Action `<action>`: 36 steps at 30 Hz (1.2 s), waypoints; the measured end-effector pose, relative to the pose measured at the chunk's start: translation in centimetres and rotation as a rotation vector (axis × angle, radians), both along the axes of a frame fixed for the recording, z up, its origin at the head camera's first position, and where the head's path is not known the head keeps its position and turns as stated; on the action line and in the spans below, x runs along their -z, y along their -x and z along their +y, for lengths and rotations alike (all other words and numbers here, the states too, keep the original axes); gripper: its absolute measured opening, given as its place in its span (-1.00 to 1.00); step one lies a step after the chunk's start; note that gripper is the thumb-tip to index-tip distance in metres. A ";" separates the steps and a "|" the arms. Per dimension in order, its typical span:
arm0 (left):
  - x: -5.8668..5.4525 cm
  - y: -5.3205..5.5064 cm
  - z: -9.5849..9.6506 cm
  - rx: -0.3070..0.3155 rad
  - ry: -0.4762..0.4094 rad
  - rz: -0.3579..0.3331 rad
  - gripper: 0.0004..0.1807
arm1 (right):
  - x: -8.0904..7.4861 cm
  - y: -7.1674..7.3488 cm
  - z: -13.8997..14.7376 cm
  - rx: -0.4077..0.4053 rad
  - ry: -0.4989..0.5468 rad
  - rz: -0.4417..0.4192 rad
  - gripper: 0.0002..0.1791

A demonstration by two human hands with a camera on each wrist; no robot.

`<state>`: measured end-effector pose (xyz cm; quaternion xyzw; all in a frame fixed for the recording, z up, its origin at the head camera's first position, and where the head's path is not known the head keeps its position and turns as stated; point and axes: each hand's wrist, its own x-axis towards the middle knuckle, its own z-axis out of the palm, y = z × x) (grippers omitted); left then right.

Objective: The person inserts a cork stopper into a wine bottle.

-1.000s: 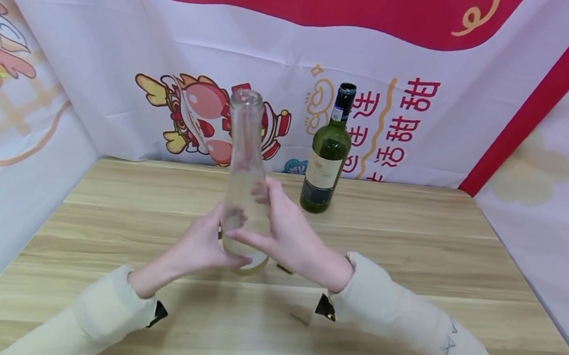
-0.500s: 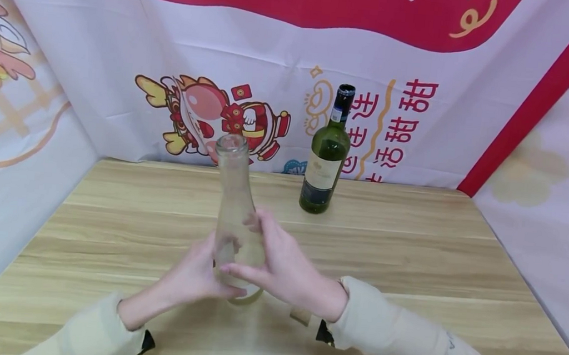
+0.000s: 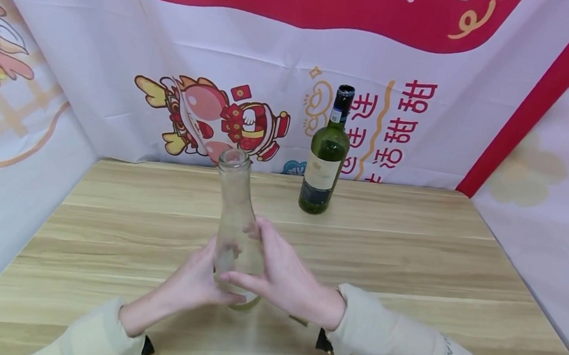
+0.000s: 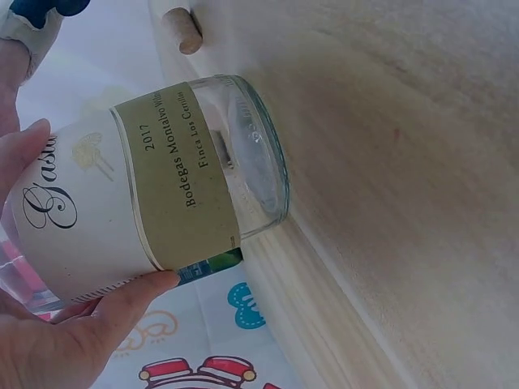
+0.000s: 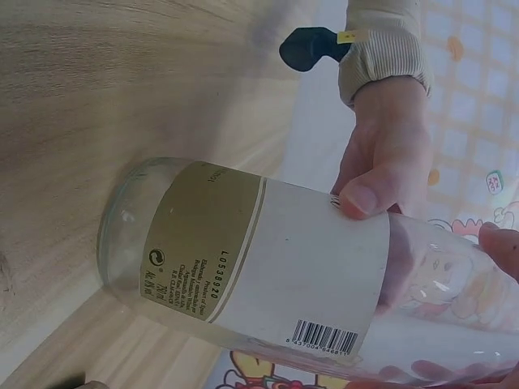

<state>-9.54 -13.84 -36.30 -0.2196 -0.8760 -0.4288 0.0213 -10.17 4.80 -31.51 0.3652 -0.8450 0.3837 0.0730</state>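
The left hand [image 3: 191,280] grips the clear glass wine bottle [image 3: 237,227] nearer its base, the right hand [image 3: 290,285] higher, its long axis almost upright over the wooden surface [image 3: 398,259].

The held bottle [image 3: 238,232] is a little left of the centre in the head view, between the fingers of the left hand [image 3: 195,282] and those of the right hand [image 3: 287,281]. Behind and to the right, the other bottle [image 3: 324,161] stands on the bench [image 3: 409,254]. A cork [image 4: 186,32] lies on the bench, at lower centre. Behind everything, the cloth [image 3: 274,48] fills the upper frame.
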 end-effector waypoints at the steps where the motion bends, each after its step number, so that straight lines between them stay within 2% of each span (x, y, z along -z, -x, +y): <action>1: 0.0 0.0 0.0 -0.001 0.005 0.006 -0.01 | 0.0 0.0 0.0 0.002 0.001 -0.003 -0.14; 4: -0.1 0.0 -0.1 0.008 0.024 -0.007 -0.01 | 0.0 -0.1 0.0 0.005 0.000 -0.020 -0.13; 7: -0.4 0.0 -0.3 0.020 0.031 -0.068 0.01 | -0.1 -0.1 0.1 0.003 -0.010 -0.038 -0.12; 10: -0.8 0.0 -0.6 0.037 0.004 -0.135 -0.02 | -0.2 0.1 0.1 -0.013 -0.029 -0.049 -0.12; 12: -1.2 0.0 -0.7 0.047 -0.029 -0.156 -0.05 | -0.4 0.3 0.2 -0.032 -0.047 -0.056 -0.11; 16: -2.1 0.2 -0.5 0.067 -0.070 -0.136 -0.09 | -1.2 0.7 0.6 -0.092 -0.082 -0.090 -0.12; 20: -2.9 0.2 -0.1 0.053 -0.055 -0.112 -0.10 | -2.2 1.1 1.3 -0.149 -0.144 -0.107 -0.20; 24: -3.4 0.1 0.2 0.025 -0.030 -0.117 -0.08 | -3.5 1.7 2.1 -0.212 -0.252 -0.119 -0.25; 28: -3.5 0.1 0.4 0.033 -0.023 -0.119 -0.08 | -4.3 2.6 3.2 -0.262 -0.377 -0.124 -0.24; 32: -3.6 0.2 0.4 0.041 -0.017 -0.126 -0.09 | -4.1 3.7 3.8 -0.266 -0.457 -0.114 -0.31; 36: -3.7 0.1 0.4 0.038 -0.018 -0.139 -0.09 | -2.9 4.7 3.8 -0.259 -0.494 -0.096 -0.46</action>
